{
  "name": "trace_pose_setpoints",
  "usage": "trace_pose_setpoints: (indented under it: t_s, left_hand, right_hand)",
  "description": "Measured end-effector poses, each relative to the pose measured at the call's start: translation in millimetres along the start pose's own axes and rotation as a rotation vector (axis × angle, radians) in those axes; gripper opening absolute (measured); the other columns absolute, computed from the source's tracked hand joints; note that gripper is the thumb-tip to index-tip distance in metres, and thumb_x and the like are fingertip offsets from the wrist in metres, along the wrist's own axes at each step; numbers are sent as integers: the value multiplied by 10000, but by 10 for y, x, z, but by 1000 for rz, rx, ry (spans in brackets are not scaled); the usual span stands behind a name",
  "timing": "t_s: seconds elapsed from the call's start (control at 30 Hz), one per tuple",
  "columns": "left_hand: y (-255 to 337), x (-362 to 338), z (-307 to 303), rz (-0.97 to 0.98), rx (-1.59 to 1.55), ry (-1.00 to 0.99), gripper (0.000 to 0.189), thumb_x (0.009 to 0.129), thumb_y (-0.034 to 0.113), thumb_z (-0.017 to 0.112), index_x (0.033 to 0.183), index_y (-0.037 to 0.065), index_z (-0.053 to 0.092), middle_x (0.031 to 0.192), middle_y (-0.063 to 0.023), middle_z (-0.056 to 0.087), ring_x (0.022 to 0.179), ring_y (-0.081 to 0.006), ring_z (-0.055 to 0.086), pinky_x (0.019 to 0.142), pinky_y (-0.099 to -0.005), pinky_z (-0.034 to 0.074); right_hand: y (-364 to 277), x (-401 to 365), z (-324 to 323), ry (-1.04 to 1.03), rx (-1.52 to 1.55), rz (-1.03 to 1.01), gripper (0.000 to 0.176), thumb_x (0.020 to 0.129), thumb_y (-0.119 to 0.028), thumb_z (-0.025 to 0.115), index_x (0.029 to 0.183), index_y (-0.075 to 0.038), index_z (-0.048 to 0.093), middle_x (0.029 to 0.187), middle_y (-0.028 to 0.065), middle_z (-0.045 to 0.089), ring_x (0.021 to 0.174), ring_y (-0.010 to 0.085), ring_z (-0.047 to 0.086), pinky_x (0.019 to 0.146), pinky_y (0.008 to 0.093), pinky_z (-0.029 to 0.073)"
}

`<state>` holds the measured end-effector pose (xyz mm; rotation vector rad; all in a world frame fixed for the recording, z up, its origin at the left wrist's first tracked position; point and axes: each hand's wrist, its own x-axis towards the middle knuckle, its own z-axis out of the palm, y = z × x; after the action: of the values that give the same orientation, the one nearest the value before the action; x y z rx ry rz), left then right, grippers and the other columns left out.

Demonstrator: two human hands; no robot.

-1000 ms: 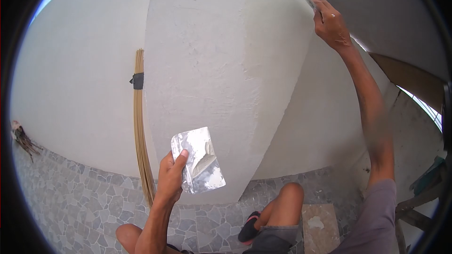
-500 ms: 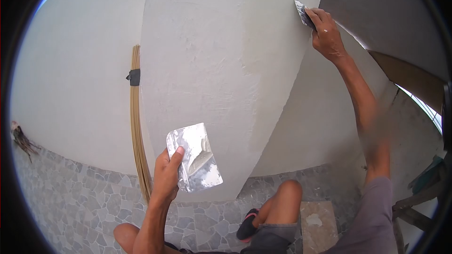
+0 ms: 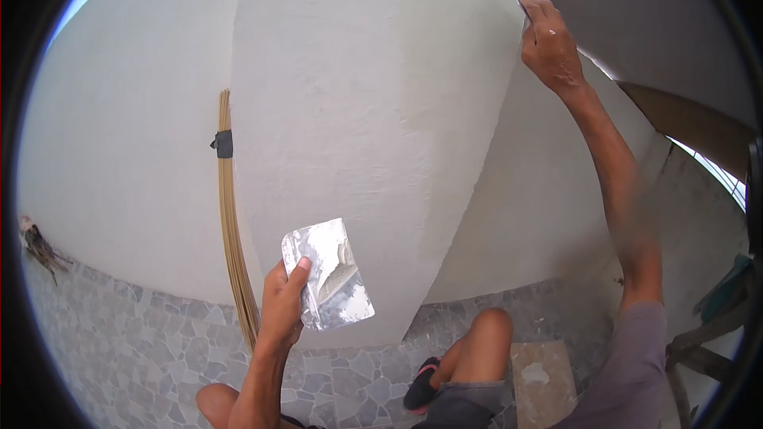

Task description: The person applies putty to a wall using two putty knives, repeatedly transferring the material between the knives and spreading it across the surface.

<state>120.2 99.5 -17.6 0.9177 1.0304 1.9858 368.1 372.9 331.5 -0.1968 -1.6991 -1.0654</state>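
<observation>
My left hand (image 3: pixel 284 302) grips a shiny metal plate (image 3: pixel 338 306), thumb on top, with pale paste smeared across its face. High on the right, my right hand (image 3: pixel 550 44) is closed on a thin scraper (image 3: pixel 522 8), seen nearly edge-on near the edge of the pale wall panel (image 3: pixel 334 111). The fingers partly hide the scraper. Faint ridges and a slightly darker, damp-looking band mark the panel's surface.
A bundle of thin sticks (image 3: pixel 229 222), bound with dark tape, leans left of the panel. Stone-patterned floor (image 3: pixel 175 342) lies below, with a stained board (image 3: pixel 544 385) by my knee. Dark wooden pieces (image 3: pixel 703 349) stand at right; dry bristles (image 3: pixel 40 246) at far left.
The scraper has turned from showing its face to nearly edge-on as my right hand tilted, staying near the panel's edge. The view has shifted slightly; my left hand still holds the plate.
</observation>
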Motion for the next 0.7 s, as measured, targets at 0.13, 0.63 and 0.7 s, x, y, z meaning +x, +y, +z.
trace_pose_setpoints:
  t_s: [0.13,0.63,0.7]
  left_hand:
    - [10,0,18,20,22,17,396,1021,227,517,1258,-90,535,1086,-112,654,907,-140,650,805,-285,533]
    - [-3,8,0,20,22,6,411,1023,236,512,1272,-91,523,1105,-118,642,918,-138,644,810,-287,533]
    - [-10,19,1,30,20,9,411,1023,238,513,1271,-90,524,1101,-117,644,917,-138,645,808,-287,534]
  right_hand:
    - [471,616,160,-151,-161,268,478,803,-48,495,1264,35,594,1171,236,599,1054,415,602,938,460,489]
    - [-620,7,379,-104,-51,-99,507,735,16,604,1241,11,604,1124,145,596,1009,327,582,837,433,506]
    - [-813,-165,404,-117,-37,-142,524,727,25,617,1250,9,601,1146,142,590,1041,316,573,852,425,497]
